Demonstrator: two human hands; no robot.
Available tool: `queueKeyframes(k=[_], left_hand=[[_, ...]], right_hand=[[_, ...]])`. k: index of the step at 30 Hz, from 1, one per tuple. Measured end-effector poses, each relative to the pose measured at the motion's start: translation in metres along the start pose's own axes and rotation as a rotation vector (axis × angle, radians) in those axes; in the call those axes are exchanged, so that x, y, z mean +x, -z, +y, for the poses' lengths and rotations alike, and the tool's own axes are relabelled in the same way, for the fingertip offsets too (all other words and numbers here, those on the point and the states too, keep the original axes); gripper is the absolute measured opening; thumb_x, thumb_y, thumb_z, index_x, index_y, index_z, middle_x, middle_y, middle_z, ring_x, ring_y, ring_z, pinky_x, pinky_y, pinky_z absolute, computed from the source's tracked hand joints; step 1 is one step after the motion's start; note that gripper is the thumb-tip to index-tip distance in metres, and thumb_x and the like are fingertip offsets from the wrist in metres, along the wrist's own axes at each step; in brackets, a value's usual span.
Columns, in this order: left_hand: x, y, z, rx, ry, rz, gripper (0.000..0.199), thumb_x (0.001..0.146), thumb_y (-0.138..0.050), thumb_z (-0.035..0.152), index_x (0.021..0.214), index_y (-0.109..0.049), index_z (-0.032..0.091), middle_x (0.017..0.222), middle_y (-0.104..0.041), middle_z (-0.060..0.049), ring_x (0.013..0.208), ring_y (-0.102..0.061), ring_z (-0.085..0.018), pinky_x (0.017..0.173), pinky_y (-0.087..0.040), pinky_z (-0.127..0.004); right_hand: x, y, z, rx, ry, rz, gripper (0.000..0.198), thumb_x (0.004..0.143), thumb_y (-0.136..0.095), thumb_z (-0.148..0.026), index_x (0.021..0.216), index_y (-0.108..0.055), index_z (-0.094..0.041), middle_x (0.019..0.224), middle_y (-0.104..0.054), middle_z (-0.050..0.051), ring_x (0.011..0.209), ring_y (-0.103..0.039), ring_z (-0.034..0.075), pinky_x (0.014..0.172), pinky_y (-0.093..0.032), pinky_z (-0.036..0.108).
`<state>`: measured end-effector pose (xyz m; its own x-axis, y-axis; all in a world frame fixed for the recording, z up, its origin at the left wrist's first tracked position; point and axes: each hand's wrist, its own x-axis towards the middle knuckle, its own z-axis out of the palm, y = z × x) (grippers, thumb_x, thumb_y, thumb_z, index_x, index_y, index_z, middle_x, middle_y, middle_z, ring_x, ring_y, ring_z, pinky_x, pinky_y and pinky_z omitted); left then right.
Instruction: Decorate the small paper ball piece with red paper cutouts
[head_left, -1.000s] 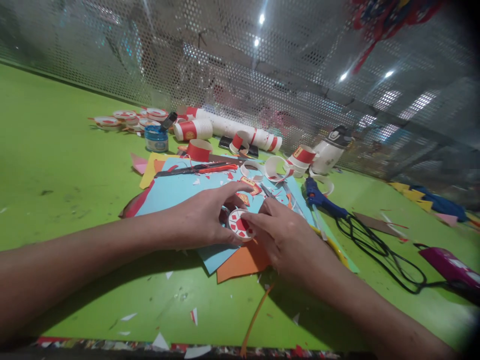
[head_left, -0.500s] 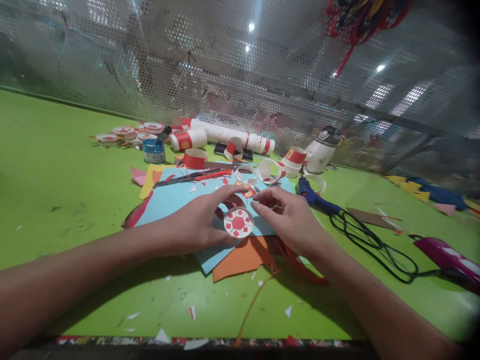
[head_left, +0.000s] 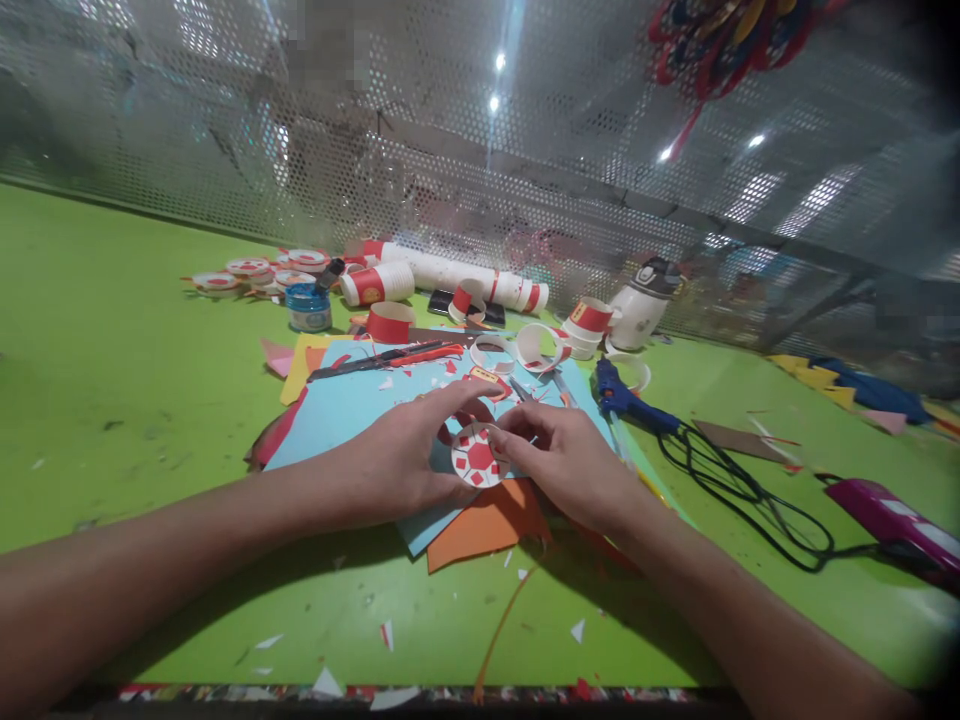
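Note:
A round white paper cup base [head_left: 474,462] with a red centre and red pieces around it faces me. My left hand [head_left: 416,450] is closed around its left side, thumb below and fingers above. My right hand [head_left: 559,450] reaches in from the right, its thumb and forefinger pinched at the disc's upper right edge; whether a small piece is between them I cannot make out. Under the hands lie light blue paper [head_left: 330,425] and orange paper [head_left: 487,525]. Just beyond are a red-and-yellow paper scrap [head_left: 487,377] and scissors [head_left: 519,388].
A blue glue gun [head_left: 630,400] with a looped black cord lies to the right, near a magenta device [head_left: 900,515]. Cut cup rings [head_left: 540,348], a utility knife [head_left: 427,351], a blue-lidded jar [head_left: 308,307], finished discs [head_left: 247,268] and a white bottle [head_left: 645,305] stand farther back.
My right hand has moved left and its fingertips have come onto the disc's edge. My left hand still holds the disc, which sits slightly lower in view.

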<state>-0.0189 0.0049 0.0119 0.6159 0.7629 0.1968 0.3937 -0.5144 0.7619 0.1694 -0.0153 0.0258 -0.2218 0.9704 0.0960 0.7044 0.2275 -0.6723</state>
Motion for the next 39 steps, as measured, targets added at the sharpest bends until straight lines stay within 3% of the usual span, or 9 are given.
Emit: queueKeyframes(k=[14, 21, 31, 39], left_hand=[[0.000, -0.002, -0.002, -0.041, 0.025, 0.002, 0.072, 0.071, -0.073, 0.032, 0.135, -0.040, 0.025, 0.116, -0.062, -0.007, 0.095, -0.061, -0.021, 0.081, -0.051, -0.037], [0.001, -0.002, -0.002, -0.065, 0.053, -0.005, 0.076, 0.069, -0.073, 0.023, 0.136, -0.037, 0.025, 0.117, -0.062, -0.006, 0.094, -0.061, -0.020, 0.081, -0.050, -0.036], [-0.001, 0.000, -0.002, -0.048, 0.062, -0.015, 0.074, 0.069, -0.072, 0.022, 0.136, -0.039, 0.025, 0.118, -0.062, -0.005, 0.099, -0.060, -0.022, 0.083, -0.049, -0.037], [0.000, -0.003, -0.003, -0.048, 0.032, 0.007, 0.072, 0.068, -0.072, 0.018, 0.134, -0.042, 0.025, 0.117, -0.063, -0.006, 0.097, -0.061, -0.022, 0.084, -0.050, -0.037]], right_hand=[[0.002, -0.006, 0.006, 0.001, -0.028, 0.007, 0.016, 0.086, -0.055, -0.022, 0.078, -0.066, -0.015, 0.074, -0.068, 0.004, 0.067, -0.057, 0.015, 0.060, -0.043, 0.027], [0.004, -0.010, 0.008, -0.011, -0.049, 0.009, 0.015, 0.085, -0.056, -0.024, 0.077, -0.065, -0.015, 0.072, -0.066, 0.004, 0.065, -0.055, 0.015, 0.059, -0.043, 0.028], [0.005, -0.009, 0.010, 0.207, -0.110, -0.049, 0.015, 0.082, -0.053, -0.022, 0.072, -0.062, -0.017, 0.065, -0.063, 0.001, 0.060, -0.057, 0.013, 0.057, -0.045, 0.027], [0.007, -0.013, 0.014, 0.211, -0.150, -0.033, 0.013, 0.081, -0.055, -0.025, 0.071, -0.060, -0.018, 0.060, -0.062, 0.000, 0.054, -0.055, 0.013, 0.054, -0.044, 0.026]])
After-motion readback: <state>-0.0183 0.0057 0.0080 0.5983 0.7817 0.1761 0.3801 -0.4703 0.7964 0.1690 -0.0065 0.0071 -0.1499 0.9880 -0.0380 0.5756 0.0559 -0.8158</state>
